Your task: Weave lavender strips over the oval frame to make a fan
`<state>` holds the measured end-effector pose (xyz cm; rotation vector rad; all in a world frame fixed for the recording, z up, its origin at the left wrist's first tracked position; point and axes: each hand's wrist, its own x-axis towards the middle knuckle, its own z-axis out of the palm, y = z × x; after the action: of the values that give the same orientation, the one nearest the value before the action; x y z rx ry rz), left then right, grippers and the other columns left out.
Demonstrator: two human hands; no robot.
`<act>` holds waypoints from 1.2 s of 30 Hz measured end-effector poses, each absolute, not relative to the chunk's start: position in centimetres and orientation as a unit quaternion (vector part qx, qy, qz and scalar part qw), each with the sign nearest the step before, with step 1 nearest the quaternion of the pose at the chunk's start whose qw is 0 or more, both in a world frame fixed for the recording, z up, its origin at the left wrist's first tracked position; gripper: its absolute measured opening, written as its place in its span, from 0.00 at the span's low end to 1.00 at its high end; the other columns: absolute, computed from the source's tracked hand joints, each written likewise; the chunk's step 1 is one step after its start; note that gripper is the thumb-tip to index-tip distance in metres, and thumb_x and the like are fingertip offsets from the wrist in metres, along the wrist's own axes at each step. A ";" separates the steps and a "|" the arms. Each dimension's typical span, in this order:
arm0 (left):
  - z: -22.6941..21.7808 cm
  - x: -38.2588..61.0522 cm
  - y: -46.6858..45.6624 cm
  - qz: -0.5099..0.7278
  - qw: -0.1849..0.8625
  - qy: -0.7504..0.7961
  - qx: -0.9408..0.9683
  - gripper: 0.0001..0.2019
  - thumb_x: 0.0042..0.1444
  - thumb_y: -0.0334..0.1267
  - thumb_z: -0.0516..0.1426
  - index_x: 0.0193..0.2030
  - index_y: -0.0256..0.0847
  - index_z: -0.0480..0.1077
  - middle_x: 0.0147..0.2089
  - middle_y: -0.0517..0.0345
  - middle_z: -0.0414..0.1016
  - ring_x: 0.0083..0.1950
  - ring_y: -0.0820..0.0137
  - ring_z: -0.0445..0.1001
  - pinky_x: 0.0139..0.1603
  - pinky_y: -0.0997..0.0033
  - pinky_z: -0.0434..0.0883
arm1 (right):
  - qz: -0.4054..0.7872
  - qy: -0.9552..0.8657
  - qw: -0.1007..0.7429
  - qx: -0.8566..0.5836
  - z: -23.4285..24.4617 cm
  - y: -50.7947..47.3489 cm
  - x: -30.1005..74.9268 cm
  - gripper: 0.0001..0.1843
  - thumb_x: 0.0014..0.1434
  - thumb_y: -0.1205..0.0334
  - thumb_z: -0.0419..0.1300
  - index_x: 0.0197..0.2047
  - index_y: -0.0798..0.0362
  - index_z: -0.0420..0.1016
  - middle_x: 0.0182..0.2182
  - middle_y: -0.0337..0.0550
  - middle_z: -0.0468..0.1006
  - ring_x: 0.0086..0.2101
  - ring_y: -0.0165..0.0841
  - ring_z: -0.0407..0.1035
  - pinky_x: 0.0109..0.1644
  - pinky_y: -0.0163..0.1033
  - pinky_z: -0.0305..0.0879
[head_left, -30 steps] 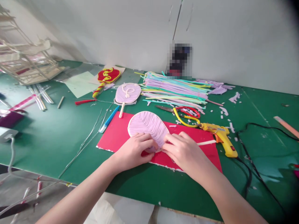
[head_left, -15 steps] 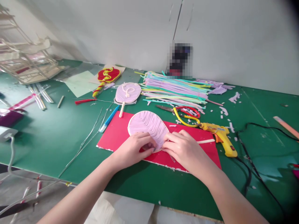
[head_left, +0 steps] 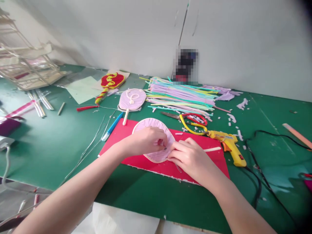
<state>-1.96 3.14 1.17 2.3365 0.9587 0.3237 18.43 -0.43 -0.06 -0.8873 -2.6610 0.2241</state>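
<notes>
A round lilac fan panel with slanting ribs and a cream rim lies on a red board. My left hand is over its middle, fingers curled and pinched together; whatever is between the tips is too small to make out. At the panel's lower right edge, my right hand has its fingers closed on the rim. A cream strip sticks out to the right from behind that hand. Below the right fingers shows a thin wire loop.
Behind the board lie bundled pastel pipe cleaners, scissors, a lilac fan and a red-and-yellow fan. A yellow glue gun with a black cord sits right. A blue pen-like tool and wires lie left.
My left hand has lifted from the panel's lower edge and moved up over its middle. My right hand stays at the lower right rim. The view has shifted slightly.
</notes>
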 end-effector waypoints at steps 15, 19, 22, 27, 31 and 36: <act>-0.3 -2.4 1.9 0.115 0.278 0.345 0.889 0.05 0.55 0.38 0.58 0.31 0.41 0.70 0.32 0.61 0.69 0.34 0.73 0.66 0.39 0.71 0.59 | 0.126 -0.923 0.150 -0.332 0.1 -0.5 18.6 0.12 0.65 0.69 0.52 0.34 0.52 0.77 0.31 0.38 0.74 0.31 0.28 0.63 0.39 0.38 0.52; -0.5 -2.5 1.8 0.114 0.283 0.340 0.890 0.05 0.56 0.38 0.58 0.31 0.41 0.70 0.32 0.62 0.69 0.35 0.73 0.66 0.40 0.71 0.59 | 0.135 -0.921 0.154 -0.332 0.2 -0.4 18.6 0.13 0.65 0.68 0.52 0.34 0.52 0.77 0.31 0.38 0.74 0.31 0.28 0.64 0.39 0.38 0.53; -0.7 -2.5 1.7 0.116 0.287 0.341 0.888 0.04 0.56 0.38 0.58 0.32 0.41 0.70 0.33 0.61 0.69 0.35 0.73 0.66 0.41 0.71 0.59 | 0.137 -0.920 0.160 -0.330 0.2 -0.4 18.6 0.11 0.64 0.67 0.53 0.34 0.52 0.77 0.31 0.38 0.74 0.31 0.28 0.64 0.39 0.38 0.53; -0.6 -2.5 1.8 0.112 0.298 0.347 0.882 0.05 0.57 0.39 0.57 0.32 0.41 0.70 0.33 0.62 0.70 0.36 0.73 0.66 0.41 0.70 0.58 | 0.137 -0.919 0.156 -0.336 0.2 -0.3 18.7 0.09 0.64 0.66 0.55 0.34 0.52 0.77 0.31 0.37 0.74 0.32 0.27 0.65 0.40 0.37 0.54; -0.4 -2.5 1.8 0.109 0.322 0.349 0.874 0.03 0.56 0.37 0.58 0.36 0.43 0.70 0.35 0.63 0.71 0.37 0.73 0.67 0.42 0.70 0.56 | 0.152 -0.914 0.162 -0.339 0.1 -0.2 18.8 0.08 0.63 0.66 0.56 0.34 0.51 0.76 0.31 0.36 0.75 0.33 0.28 0.66 0.42 0.38 0.55; -0.5 -2.5 1.8 0.106 0.331 0.353 0.869 0.03 0.56 0.37 0.58 0.37 0.44 0.71 0.37 0.64 0.70 0.39 0.73 0.67 0.43 0.69 0.56 | 0.165 -0.909 0.172 -0.343 0.0 -0.2 18.8 0.07 0.62 0.66 0.57 0.34 0.52 0.76 0.30 0.36 0.76 0.33 0.28 0.67 0.44 0.38 0.56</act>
<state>-2.46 1.80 -0.53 2.2723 0.9221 0.2761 18.83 -0.18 -0.03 -0.9726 -2.5792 0.4694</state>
